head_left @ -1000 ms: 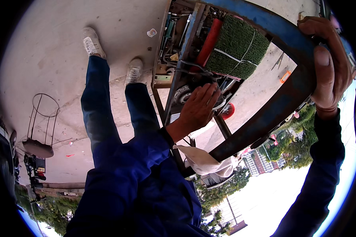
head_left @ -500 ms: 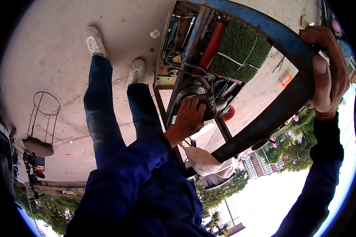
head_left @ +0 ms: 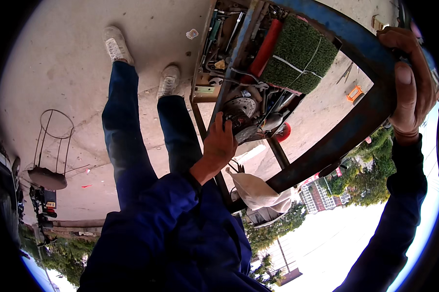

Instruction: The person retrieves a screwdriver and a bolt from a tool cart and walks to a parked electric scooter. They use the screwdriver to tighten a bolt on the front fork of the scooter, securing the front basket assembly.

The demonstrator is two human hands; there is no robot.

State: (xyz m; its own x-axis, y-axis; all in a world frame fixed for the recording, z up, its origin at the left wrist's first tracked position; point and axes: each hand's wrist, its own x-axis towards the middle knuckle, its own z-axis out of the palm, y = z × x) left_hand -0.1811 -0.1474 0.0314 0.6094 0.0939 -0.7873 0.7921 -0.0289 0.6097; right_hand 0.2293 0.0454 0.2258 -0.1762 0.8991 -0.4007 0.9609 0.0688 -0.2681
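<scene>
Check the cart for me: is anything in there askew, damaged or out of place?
The tools and parts lie jumbled in the blue-framed cart where the left hand reaches, by a metal disc. A white rag hangs off the frame's lower bar. The right hand grips the frame. No visible damage.

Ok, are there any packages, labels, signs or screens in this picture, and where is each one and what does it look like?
Bundle: on the blue frame, a block of green turf tied with pale cord.
Sack: pale cloth, hanging at the frame's lower corner.
Scrap: small, white, crumpled, on the concrete ground.
Labels, signs, screens: none that can be made out.
</scene>
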